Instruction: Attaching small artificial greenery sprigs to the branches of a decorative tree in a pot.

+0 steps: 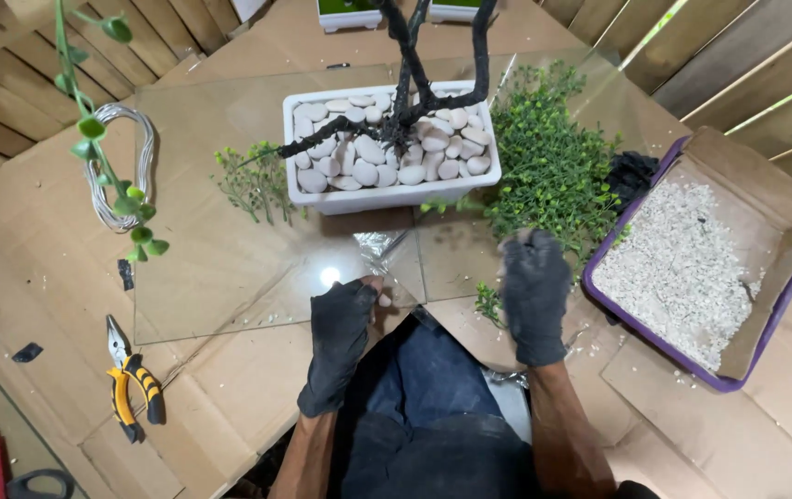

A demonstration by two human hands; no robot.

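We judge the foliage-fitting step in hand: our gloved left hand pinches a small pale piece, our right hand is fisted on a green sprig before the white pebble planter, needing careful placement on its black branches.

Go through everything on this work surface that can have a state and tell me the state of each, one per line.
White rectangular planter: filled with pale pebbles, black branches upright.
Purple-edged cardboard box: open, holding white gravel.
Yellow-and-black pliers: lying flat, untouched.
Coil of silver wire: looped, lying flat.
Left hand: gloved, fingertips bare, pinching something small.
Right hand: gloved, curled shut; contents hidden.
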